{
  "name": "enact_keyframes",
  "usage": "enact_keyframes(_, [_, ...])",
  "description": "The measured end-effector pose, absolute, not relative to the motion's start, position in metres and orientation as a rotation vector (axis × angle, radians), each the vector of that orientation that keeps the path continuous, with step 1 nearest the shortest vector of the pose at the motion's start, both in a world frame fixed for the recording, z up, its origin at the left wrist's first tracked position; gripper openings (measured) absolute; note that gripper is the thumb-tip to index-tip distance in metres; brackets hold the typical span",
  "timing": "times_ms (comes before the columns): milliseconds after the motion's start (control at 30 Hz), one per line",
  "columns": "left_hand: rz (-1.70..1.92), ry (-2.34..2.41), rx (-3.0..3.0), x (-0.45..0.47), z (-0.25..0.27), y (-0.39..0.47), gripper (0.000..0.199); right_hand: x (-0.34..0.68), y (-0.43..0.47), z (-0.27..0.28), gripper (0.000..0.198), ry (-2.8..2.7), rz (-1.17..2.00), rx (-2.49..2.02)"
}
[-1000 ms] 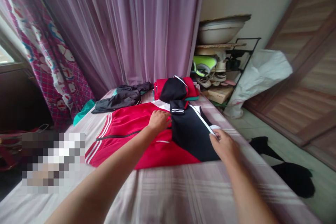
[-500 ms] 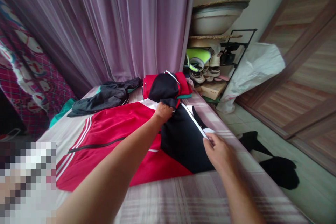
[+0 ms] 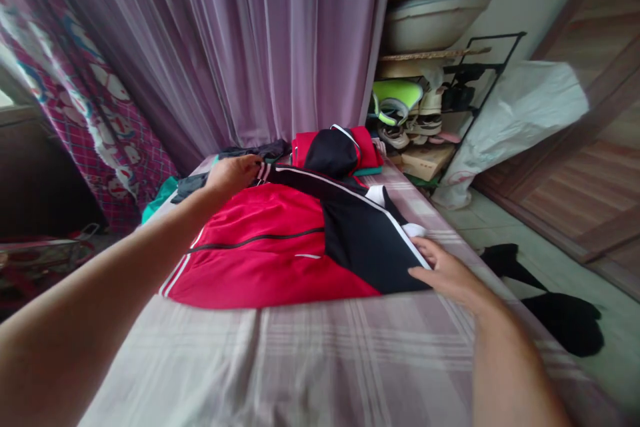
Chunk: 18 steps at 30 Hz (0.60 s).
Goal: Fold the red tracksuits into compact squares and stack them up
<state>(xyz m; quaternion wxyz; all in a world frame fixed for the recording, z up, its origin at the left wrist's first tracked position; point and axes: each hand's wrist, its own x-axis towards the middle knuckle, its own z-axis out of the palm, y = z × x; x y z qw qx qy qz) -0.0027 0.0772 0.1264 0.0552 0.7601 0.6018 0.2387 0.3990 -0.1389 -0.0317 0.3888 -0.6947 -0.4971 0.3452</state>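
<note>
A red and black zip jacket (image 3: 255,270) with white stripes lies spread on a plaid bed sheet (image 3: 280,367). My left hand (image 3: 233,173) is closed on the striped cuff at the end of one black sleeve (image 3: 310,180), pulling it out along the jacket's far side. At the near right, the fingers of my right hand (image 3: 443,270) pinch the white-trimmed black edge around the shoulder. Between both hands the white piping runs in a nearly straight line. Part of the cuff is hidden by my left fingers.
Behind the jacket sits a folded red and black garment pile (image 3: 367,143). Dark clothing (image 3: 257,150) lies at the far left of the bed. A shoe rack (image 3: 473,113) with a basin (image 3: 440,20), a white plastic bag (image 3: 520,120) and black cloth (image 3: 565,320) on the floor are to the right.
My left hand has moved left with the sleeve's end, stretching the sleeve along the jacket's far edge. My right hand keeps its pinch on the shoulder edge. The view has shifted somewhat.
</note>
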Motion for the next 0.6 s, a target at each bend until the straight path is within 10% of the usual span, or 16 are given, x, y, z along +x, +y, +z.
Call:
enact_keyframes(267, [0.819,1.616,1.703,-0.129,0.107,-0.019,0.040,0.404,-0.139,-0.032,0.029,-1.388,0.789,-1.855])
enact_keyframes(600, [0.879,1.701,1.501,-0.159,0.033,-0.074,0.056,0.401,-0.149,-0.061,0.036,-1.599,0.522,-1.663])
